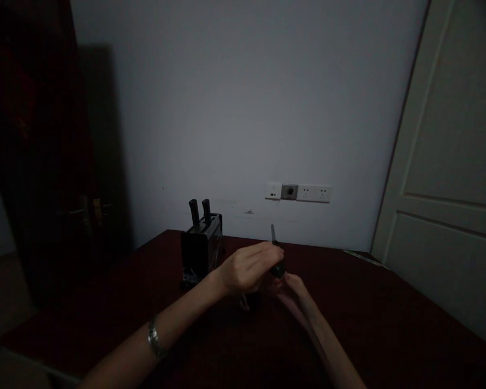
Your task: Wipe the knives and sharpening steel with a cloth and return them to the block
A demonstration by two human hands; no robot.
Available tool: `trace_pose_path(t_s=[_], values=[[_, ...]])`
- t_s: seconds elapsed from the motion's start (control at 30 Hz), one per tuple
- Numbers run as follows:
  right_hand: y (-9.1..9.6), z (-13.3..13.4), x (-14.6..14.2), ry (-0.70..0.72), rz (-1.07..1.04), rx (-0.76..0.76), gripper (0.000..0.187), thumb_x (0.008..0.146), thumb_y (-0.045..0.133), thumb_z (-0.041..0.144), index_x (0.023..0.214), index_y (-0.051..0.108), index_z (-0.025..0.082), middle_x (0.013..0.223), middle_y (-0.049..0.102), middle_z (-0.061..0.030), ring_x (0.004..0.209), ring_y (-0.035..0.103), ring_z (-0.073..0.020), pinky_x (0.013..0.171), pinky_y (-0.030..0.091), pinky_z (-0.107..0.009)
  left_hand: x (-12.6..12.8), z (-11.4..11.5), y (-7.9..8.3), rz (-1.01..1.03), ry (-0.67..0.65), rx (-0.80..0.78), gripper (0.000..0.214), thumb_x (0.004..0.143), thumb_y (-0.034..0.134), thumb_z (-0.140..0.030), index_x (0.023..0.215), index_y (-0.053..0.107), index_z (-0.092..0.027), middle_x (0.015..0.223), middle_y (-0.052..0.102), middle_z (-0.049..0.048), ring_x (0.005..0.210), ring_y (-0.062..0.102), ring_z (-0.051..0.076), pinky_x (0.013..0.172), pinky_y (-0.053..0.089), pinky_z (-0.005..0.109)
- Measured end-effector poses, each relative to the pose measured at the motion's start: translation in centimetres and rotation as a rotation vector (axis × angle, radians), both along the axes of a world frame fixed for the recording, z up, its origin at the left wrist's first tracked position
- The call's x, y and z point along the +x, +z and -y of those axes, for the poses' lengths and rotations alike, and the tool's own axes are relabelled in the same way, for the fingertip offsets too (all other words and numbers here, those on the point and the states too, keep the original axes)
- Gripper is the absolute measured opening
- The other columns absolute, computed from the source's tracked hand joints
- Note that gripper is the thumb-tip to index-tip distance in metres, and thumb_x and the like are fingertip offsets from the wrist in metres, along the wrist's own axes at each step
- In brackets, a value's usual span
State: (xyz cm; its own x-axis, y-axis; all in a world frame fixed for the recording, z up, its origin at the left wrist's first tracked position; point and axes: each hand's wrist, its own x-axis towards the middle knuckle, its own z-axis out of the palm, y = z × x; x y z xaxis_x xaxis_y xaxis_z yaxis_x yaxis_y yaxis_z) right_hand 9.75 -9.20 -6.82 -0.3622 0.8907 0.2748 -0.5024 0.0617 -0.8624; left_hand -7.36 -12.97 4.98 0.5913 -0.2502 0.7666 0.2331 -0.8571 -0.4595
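My left hand (249, 267) is closed around a dark-handled tool (278, 269) above the table. A narrow metal blade or shaft points up from the tool beyond my fingers; its exact kind is too dark to make out. My right hand (289, 283) is closed at the lower end of the handle, its fingers partly hidden behind my left hand. To the left stands a black and silver knife block (202, 246), with two black knife handles (200, 212) sticking up from its top. A pale loop (244, 302) shows below my left hand.
The dark red table (348, 313) reaches back to a pale wall (235, 108) with a row of sockets (298, 192). A flat strip (365, 257) lies at the table's far right edge. A white door (449, 178) stands at right, a dark door (52, 162) at left.
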Motion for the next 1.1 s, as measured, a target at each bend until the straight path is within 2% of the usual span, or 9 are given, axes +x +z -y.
trace_pose_path(t_s=[0.1, 0.2, 0.33, 0.47, 0.6, 0.67, 0.77, 0.93, 1.1], values=[[0.0, 0.3, -0.4, 0.012, 0.045, -0.031, 0.033, 0.068, 0.068, 0.044, 0.065, 0.066, 0.012, 0.057, 0.067, -0.0084, 0.053, 0.061, -0.0156, 0.058, 0.044, -0.027, -1.2, 0.1, 4.3, 0.157, 0.034, -0.051, 0.037, 0.081, 0.045, -0.008, 0.118, 0.045, -0.012, 0.101, 0.064, 0.0107, 0.099, 0.059, 0.016, 0.084, 0.052, 0.030], [-0.2, 0.2, -0.9, 0.043, 0.134, -0.063, 0.034, 0.066, 0.069, 0.044, 0.066, 0.067, 0.011, 0.060, 0.068, -0.0101, 0.055, 0.062, -0.0165, 0.059, 0.045, -0.028, -2.6, 0.3, 9.6, 0.293, 0.144, -0.154, 0.030, 0.079, 0.055, -0.015, 0.108, 0.053, -0.015, 0.096, 0.066, 0.0073, 0.089, 0.063, 0.016, 0.079, 0.053, 0.026], [-1.2, -0.6, -1.0, 0.018, 0.183, -0.111, 0.036, 0.062, 0.072, 0.045, 0.064, 0.067, 0.010, 0.060, 0.068, -0.0102, 0.054, 0.062, -0.0161, 0.058, 0.044, -0.028, -4.1, -0.2, 16.9, 0.469, 0.179, -0.367, 0.032, 0.083, 0.052, -0.023, 0.114, 0.050, -0.016, 0.101, 0.063, 0.0055, 0.101, 0.059, 0.021, 0.078, 0.052, 0.030], [-2.4, -1.4, -1.2, 0.017, 0.199, -0.148, 0.037, 0.062, 0.072, 0.046, 0.063, 0.066, 0.010, 0.059, 0.067, -0.0103, 0.054, 0.062, -0.0168, 0.058, 0.044, -0.028, -5.7, -2.3, 23.7, 0.563, 0.227, -0.459, 0.030, 0.089, 0.038, -0.025, 0.114, 0.049, -0.015, 0.092, 0.060, 0.0021, 0.105, 0.055, 0.023, 0.073, 0.050, 0.030], [-3.4, -2.2, -1.4, 0.047, 0.254, -0.181, 0.041, 0.060, 0.071, 0.050, 0.062, 0.066, 0.009, 0.060, 0.067, -0.0116, 0.055, 0.063, -0.0181, 0.059, 0.045, -0.030, -7.8, -5.8, 28.6, 0.581, 0.184, -0.470, 0.021, 0.082, 0.054, -0.024, 0.101, 0.055, -0.016, 0.087, 0.061, 0.0029, 0.099, 0.058, 0.022, 0.076, 0.050, 0.030], [-3.9, -2.6, -1.4, 0.055, 0.271, -0.198, 0.043, 0.058, 0.072, 0.052, 0.062, 0.065, 0.009, 0.059, 0.067, -0.0113, 0.054, 0.062, -0.0177, 0.057, 0.045, -0.029, -8.7, -7.6, 30.0, 0.585, 0.189, -0.510, 0.018, 0.080, 0.057, -0.023, 0.096, 0.056, -0.016, 0.083, 0.062, 0.0038, 0.096, 0.059, 0.022, 0.076, 0.050, 0.030], [-4.5, -3.1, -1.3, 0.079, 0.298, -0.201, 0.046, 0.057, 0.071, 0.055, 0.064, 0.066, 0.010, 0.060, 0.067, -0.0111, 0.051, 0.061, -0.0164, 0.056, 0.043, -0.029, -9.8, -10.1, 30.9, 0.577, 0.202, -0.574, 0.012, 0.080, 0.057, -0.021, 0.091, 0.056, -0.015, 0.079, 0.062, 0.0043, 0.090, 0.060, 0.020, 0.077, 0.050, 0.031], [-5.2, -3.5, -1.3, 0.120, 0.374, -0.179, 0.050, 0.057, 0.069, 0.058, 0.070, 0.067, 0.010, 0.064, 0.067, -0.0115, 0.054, 0.061, -0.0163, 0.055, 0.041, -0.028, -11.5, -13.6, 31.1, 0.593, 0.190, -0.660, 0.007, 0.078, 0.056, -0.013, 0.085, 0.054, -0.011, 0.077, 0.060, 0.0053, 0.083, 0.060, 0.015, 0.081, 0.049, 0.033], [-5.8, -4.0, -1.4, 0.115, 0.361, -0.205, 0.051, 0.053, 0.070, 0.060, 0.068, 0.067, 0.011, 0.062, 0.067, -0.0109, 0.052, 0.060, -0.0167, 0.053, 0.042, -0.028, -13.8, -16.3, 30.6, 0.629, 0.174, -0.717, 0.004, 0.075, 0.055, -0.007, 0.078, 0.053, -0.008, 0.071, 0.057, 0.0039, 0.073, 0.059, 0.012, 0.077, 0.052, 0.033]])
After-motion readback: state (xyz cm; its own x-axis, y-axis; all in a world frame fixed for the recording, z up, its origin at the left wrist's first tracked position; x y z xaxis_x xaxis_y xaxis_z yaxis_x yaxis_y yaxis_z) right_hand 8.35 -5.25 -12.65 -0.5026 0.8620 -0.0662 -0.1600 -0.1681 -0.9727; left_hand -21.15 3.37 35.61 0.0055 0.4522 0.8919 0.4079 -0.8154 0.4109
